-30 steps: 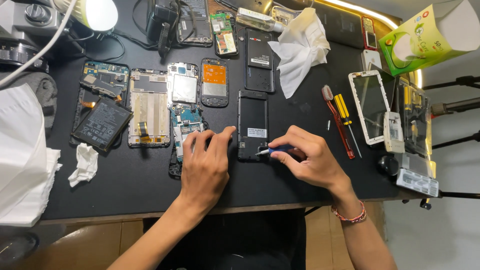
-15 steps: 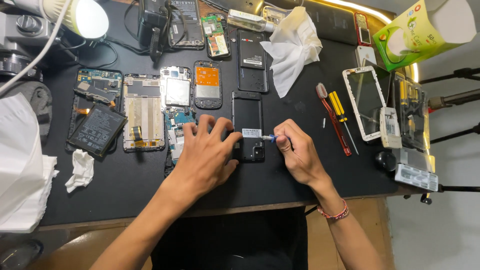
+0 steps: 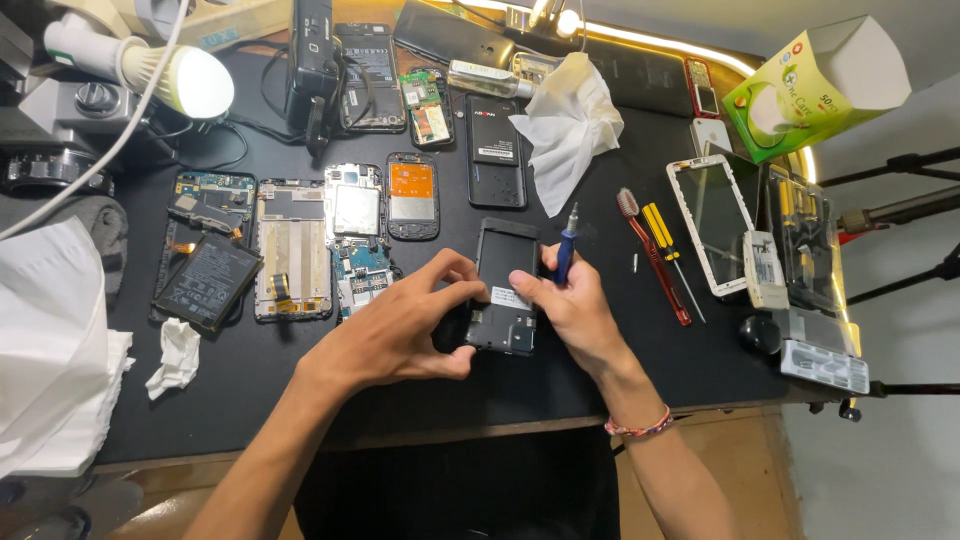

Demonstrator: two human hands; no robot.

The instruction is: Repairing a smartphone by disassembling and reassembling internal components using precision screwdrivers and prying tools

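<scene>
A black phone body (image 3: 505, 268) lies on the black work mat (image 3: 560, 370) near the front edge, back side up, with a small white sticker at its middle. My left hand (image 3: 400, 325) grips its left edge between thumb and fingers. My right hand (image 3: 575, 305) rests against its right edge, thumb on the sticker, and holds a blue-handled screwdriver (image 3: 566, 250) upright with the tip pointing away from me.
Opened phones and circuit boards (image 3: 350, 225) lie left of the hands with a loose battery (image 3: 205, 282). Red and yellow screwdrivers (image 3: 660, 250), a white phone frame (image 3: 715, 220) and a parts box (image 3: 805, 240) sit right. A crumpled tissue (image 3: 570, 125), green tissue box (image 3: 800, 85) and lamp (image 3: 170, 75) stand behind.
My left hand has pulled back from covering the phone's lower part to gripping its left edge. My right hand has tipped the screwdriver from lying across the phone to standing upright beside it.
</scene>
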